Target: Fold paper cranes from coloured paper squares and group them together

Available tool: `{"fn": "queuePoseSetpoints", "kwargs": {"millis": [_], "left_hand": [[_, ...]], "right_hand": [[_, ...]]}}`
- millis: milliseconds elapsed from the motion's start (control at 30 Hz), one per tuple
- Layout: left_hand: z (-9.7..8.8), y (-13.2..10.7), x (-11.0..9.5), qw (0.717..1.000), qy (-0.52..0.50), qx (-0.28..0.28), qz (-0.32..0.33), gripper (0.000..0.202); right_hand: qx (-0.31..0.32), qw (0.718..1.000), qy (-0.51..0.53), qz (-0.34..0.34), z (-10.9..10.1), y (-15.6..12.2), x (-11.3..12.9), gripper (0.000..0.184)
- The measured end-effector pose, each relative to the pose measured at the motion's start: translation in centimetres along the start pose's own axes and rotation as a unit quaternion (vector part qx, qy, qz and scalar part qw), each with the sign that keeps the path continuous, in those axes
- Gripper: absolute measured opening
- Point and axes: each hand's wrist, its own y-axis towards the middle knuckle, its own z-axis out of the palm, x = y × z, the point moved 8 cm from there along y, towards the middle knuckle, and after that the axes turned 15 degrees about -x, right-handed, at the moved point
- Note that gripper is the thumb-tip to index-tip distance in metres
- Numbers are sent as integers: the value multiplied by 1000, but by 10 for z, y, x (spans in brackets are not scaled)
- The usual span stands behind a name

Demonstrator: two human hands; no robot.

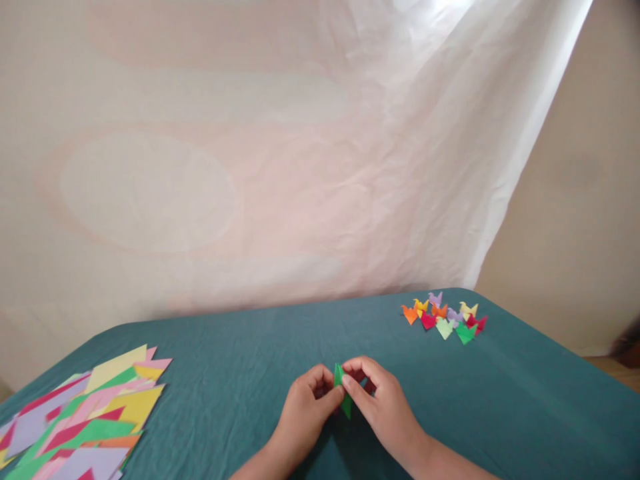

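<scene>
Between my two hands, near the front middle of the table, is a small piece of folded green paper point(347, 404), narrow and pointed at top and bottom. My left hand point(311, 407) pinches it from the left, thumb across its front. From the right, my right hand point(377, 400) grips its upper part between thumb and index finger. Fingertips cover the middle of the paper, so its folds there are hidden. Both hands are held just above the dark green tablecloth point(225, 400).
Loose sheets of coloured paper point(115, 393) lie in an overlapping pile at the left. Several small folded paper birds point(445, 327) in orange, yellow, red, purple and green sit grouped at the back right. A pale sheet point(300, 167) hangs behind the table.
</scene>
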Motion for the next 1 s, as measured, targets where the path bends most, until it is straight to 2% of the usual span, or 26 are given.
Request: {"fn": "queuePoseSetpoints", "kwargs": {"millis": [100, 200, 367, 533, 667, 833, 1000], "left_hand": [[4, 1, 2, 997, -62, 33, -26, 21], [1, 3, 3, 997, -68, 25, -28, 26], [-7, 4, 1, 1000, -11, -15, -2, 28], [-11, 0, -11, 995, 66, -54, 44, 24], [-11, -3, -19, 991, 100, -59, 70, 24], [-11, -5, -23, 986, 125, -56, 98, 23], [-8, -5, -19, 990, 110, -43, 82, 21]], "right_hand": [[-3, 1000, 15, 25, -1, 3, -6, 10], [2, 999, 15, 36, -1, 5, -10, 7], [6, 999, 10, 37, -1, 5, -8, 7], [-4, 1000, 7, 22, -3, 4, 0, 6], [-3, 999, 12, 34, -4, 4, 0, 8], [25, 995, 42, 92, 1, 5, -13, 12], [21, 994, 40, 101, 1, 6, -13, 14]]}}
